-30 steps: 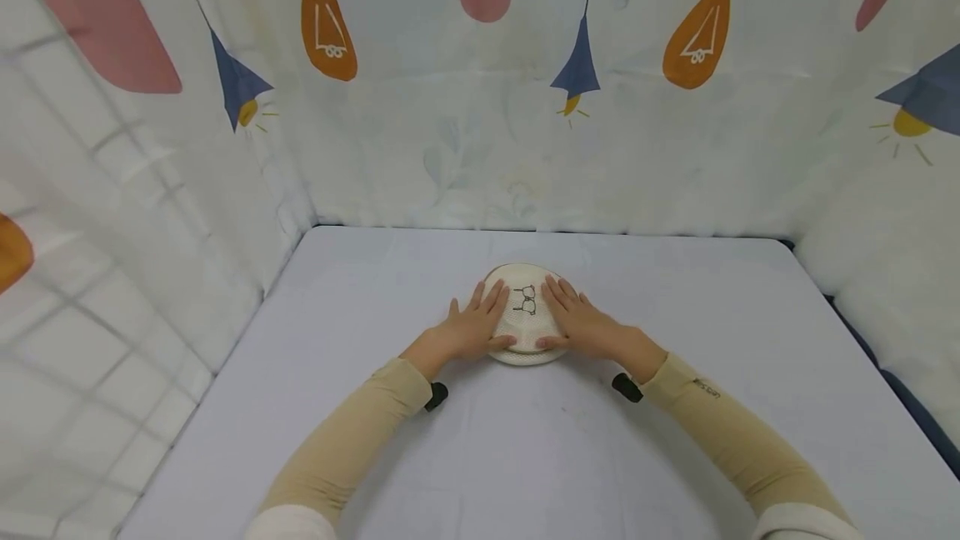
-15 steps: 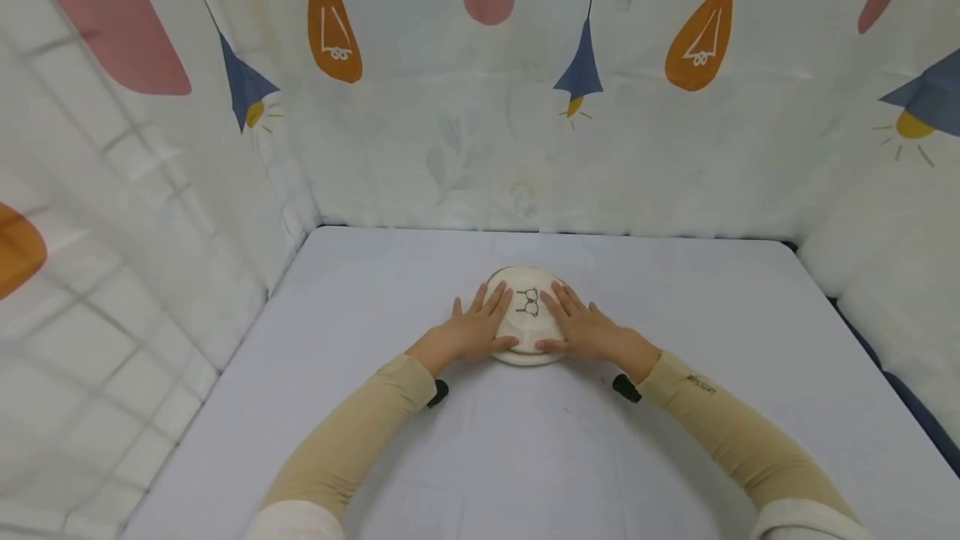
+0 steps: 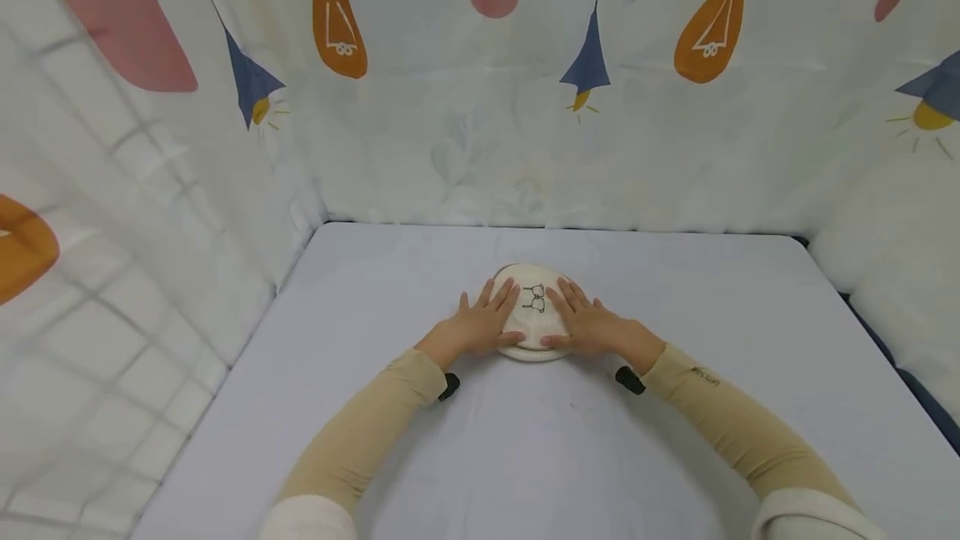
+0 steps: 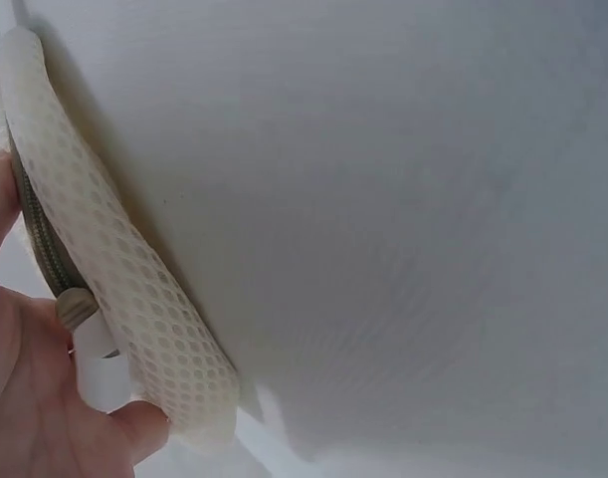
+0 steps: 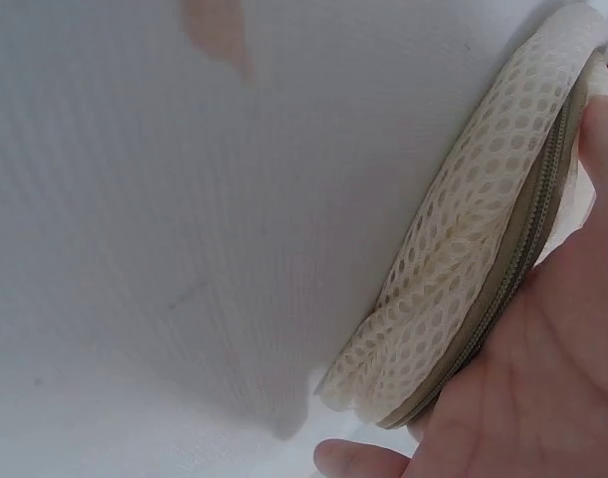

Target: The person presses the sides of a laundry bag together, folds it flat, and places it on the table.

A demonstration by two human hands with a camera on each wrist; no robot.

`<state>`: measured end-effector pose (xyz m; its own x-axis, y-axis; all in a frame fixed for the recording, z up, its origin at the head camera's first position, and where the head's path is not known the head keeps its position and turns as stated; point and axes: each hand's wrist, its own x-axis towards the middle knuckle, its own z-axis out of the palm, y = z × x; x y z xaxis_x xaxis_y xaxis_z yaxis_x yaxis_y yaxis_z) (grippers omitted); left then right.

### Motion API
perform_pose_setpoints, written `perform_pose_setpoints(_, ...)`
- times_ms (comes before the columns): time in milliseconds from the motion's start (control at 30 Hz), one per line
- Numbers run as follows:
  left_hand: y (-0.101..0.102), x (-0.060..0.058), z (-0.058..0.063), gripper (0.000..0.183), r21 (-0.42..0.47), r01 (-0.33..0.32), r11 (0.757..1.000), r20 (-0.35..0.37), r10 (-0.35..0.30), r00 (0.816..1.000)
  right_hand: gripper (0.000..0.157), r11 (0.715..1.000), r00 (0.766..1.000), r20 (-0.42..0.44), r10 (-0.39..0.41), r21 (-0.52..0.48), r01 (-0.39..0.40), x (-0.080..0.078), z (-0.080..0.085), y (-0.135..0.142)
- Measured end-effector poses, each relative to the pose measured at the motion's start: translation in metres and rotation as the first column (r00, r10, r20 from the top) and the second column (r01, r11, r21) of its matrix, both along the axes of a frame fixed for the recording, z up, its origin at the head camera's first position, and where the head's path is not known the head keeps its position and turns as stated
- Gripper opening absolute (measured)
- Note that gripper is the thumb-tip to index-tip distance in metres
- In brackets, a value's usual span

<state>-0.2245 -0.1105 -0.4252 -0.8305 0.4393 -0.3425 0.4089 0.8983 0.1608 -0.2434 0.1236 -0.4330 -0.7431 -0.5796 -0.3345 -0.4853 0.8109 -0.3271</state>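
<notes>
A round cream mesh laundry bag (image 3: 534,325) lies on the white table, a small black line drawing on its top. My left hand (image 3: 480,327) rests on its left side, fingers spread and thumb toward the near edge. Opposite it, my right hand (image 3: 594,328) lies on the right side with fingers likewise extended. The left wrist view shows the bag's thick mesh wall (image 4: 134,264) and a brown zipper (image 4: 43,234) with its slider (image 4: 77,307) beside the palm. More of the zipper (image 5: 527,234) curves along the rim in the right wrist view. The bag's underside is hidden.
The white table (image 3: 540,457) spreads around the bag. Behind it hangs a pale curtain (image 3: 375,148) printed with bulbs and lamps, and another curtain (image 3: 150,273) closes the left side. Black wrist straps (image 3: 630,380) show below the sleeves.
Both hands stay on the bag in nearly the same pose. The whole head view has shifted slightly, with bag and hands a little further right in the frame.
</notes>
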Motion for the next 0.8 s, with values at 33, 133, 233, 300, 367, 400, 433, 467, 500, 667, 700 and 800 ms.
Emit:
perform_pose_setpoints(33,0.001,-0.001,0.001,0.088,0.003,-0.001,1.0,-0.002,0.001,1.0,0.094,1.0,1.0,-0.005,0.002,-0.005,-0.002,-0.001,0.0,0.001)
perform_pose_setpoints(133,0.001,-0.005,0.004,0.088,0.007,-0.009,1.0,-0.004,0.009,1.0,0.093,0.998,1.0,-0.025,0.012,-0.059,-0.014,-0.003,0.001,0.003)
perform_pose_setpoints(233,0.0,-0.007,0.005,0.088,0.037,-0.021,0.999,0.01,0.02,1.0,0.091,0.996,0.999,-0.048,0.018,-0.082,-0.022,-0.005,0.001,0.005)
perform_pose_setpoints(300,-0.001,-0.006,0.005,0.088,0.062,-0.026,0.998,0.018,0.024,1.0,0.089,0.995,0.998,-0.06,0.023,-0.092,-0.028,-0.006,0.002,0.006)
perform_pose_setpoints(367,-0.001,-0.005,0.006,0.088,0.081,-0.028,0.996,0.021,0.026,0.999,0.087,0.996,0.997,-0.074,0.026,-0.086,-0.033,-0.006,0.004,0.007)
perform_pose_setpoints(400,-0.002,-0.004,0.007,0.087,0.089,-0.027,0.996,0.021,0.026,0.999,0.085,0.996,0.997,-0.079,0.027,-0.085,-0.034,-0.006,0.005,0.007)
perform_pose_setpoints(433,-0.003,-0.003,0.008,0.086,0.097,-0.03,0.995,0.02,0.028,0.999,0.084,0.996,0.996,-0.084,0.028,-0.084,-0.035,-0.006,0.005,0.007)
perform_pose_setpoints(467,-0.005,-0.002,0.009,0.085,0.104,-0.033,0.994,0.018,0.032,0.999,0.084,0.996,0.996,-0.089,0.031,-0.084,-0.039,-0.007,0.005,0.007)
perform_pose_setpoints(500,-0.006,-0.002,0.009,0.084,0.11,-0.037,0.993,0.018,0.035,0.999,0.083,0.995,0.995,-0.092,0.033,-0.086,-0.041,-0.008,0.005,0.007)
perform_pose_setpoints(667,-0.014,-0.001,0.009,0.081,0.14,-0.036,0.99,0.015,0.034,0.999,0.083,0.995,0.992,-0.118,0.042,-0.09,-0.053,-0.009,0.004,0.006)
perform_pose_setpoints(700,-0.015,-0.001,0.009,0.081,0.147,-0.036,0.989,0.009,0.035,0.999,0.083,0.994,0.991,-0.125,0.039,-0.092,-0.051,-0.009,0.005,0.006)
perform_pose_setpoints(800,-0.019,-0.002,0.01,0.079,0.168,-0.045,0.985,-0.015,0.048,0.999,0.082,0.994,0.991,-0.135,0.025,-0.103,-0.039,-0.009,0.009,0.008)
